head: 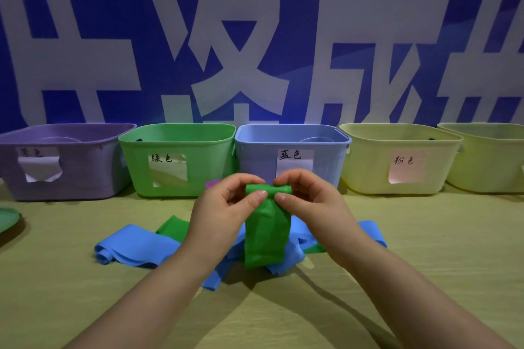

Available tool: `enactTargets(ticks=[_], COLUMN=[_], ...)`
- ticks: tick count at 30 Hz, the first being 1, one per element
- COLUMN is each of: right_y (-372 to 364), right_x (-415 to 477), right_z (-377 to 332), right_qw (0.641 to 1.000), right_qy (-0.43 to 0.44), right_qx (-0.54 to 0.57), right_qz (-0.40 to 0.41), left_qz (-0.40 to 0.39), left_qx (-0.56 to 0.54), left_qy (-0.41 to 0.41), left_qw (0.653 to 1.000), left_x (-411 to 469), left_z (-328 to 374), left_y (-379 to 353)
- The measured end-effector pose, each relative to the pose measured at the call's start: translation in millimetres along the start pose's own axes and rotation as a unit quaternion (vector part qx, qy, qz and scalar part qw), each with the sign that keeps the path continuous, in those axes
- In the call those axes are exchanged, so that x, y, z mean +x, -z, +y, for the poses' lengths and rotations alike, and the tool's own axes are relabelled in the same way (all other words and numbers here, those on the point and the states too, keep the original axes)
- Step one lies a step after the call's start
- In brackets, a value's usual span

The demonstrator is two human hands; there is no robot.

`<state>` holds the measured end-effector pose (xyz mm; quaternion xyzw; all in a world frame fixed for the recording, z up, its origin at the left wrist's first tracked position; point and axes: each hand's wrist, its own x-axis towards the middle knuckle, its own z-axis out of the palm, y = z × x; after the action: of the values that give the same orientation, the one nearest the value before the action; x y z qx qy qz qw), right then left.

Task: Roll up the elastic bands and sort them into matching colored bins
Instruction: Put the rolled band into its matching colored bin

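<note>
- Both hands pinch the top end of the green elastic band (268, 235). The left hand (224, 212) and right hand (309, 201) sit side by side, thumbs pressed on the near face and fingers curled behind a small roll that has only just begun.
- The roll is only a turn or so thick. If either thumb eases off, the springy rubber will likely uncoil and the start will be lost.
- The thumbs nearly meet at the centre of the roll, so its outer ends are less controlled. Uneven pressure could let the roll go cone-shaped or skew.
- The rest of the band hangs toward six o'clock, creased, with its lower end down on the pile. Rolling those creases in would make a lumpy, loose coil.
- Under the hands lie blue bands (136, 246), spreading from eight to three o'clock. A second green strip (171, 225) shows at nine o'clock. The hanging tail could drag or catch one and wind it in.
- A purple scrap (212, 183) peeks out at eleven o'clock, mostly hidden.
- The green bin (175, 133) stands at eleven o'clock from the grip and touches the blue bin (292, 129) at twelve. A careless toss could land in the wrong one, and a loose coil may spring open when it drops.
</note>
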<state>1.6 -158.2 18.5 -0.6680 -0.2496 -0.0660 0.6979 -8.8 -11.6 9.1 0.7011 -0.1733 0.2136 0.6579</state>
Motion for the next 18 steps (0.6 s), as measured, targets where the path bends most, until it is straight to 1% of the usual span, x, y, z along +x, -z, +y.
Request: enactTargets(ticks=[4, 9, 12, 15, 18], right_y=[1, 2, 2, 6, 10], right_x=[0, -1, 0, 1, 3], right_z=[-2, -4, -5, -6, -3], right_qw=[1.0, 1.0, 0.998, 0.995, 0.995], right_qy=[-0.004, 0.004, 0.001, -0.001, -0.004], right_qx=[0.005, 0.011, 0.051, 0.09, 0.089], right_qz=[0.002, 0.011, 0.026, 0.042, 0.036], left_qz=[0.005, -0.03, -0.033, -0.021, -0.038], left_qx=[-0.001, -0.016, -0.036, -0.039, -0.075], left_qy=[-0.002, 0.012, 0.022, 0.043, 0.078], left_qw=[1.0, 0.999, 0.999, 0.998, 0.993], left_x=[0, -1, -2, -3, -3], left_z=[-1, 0, 1, 3, 7], left_y=[-1, -3, -4, -3, -4])
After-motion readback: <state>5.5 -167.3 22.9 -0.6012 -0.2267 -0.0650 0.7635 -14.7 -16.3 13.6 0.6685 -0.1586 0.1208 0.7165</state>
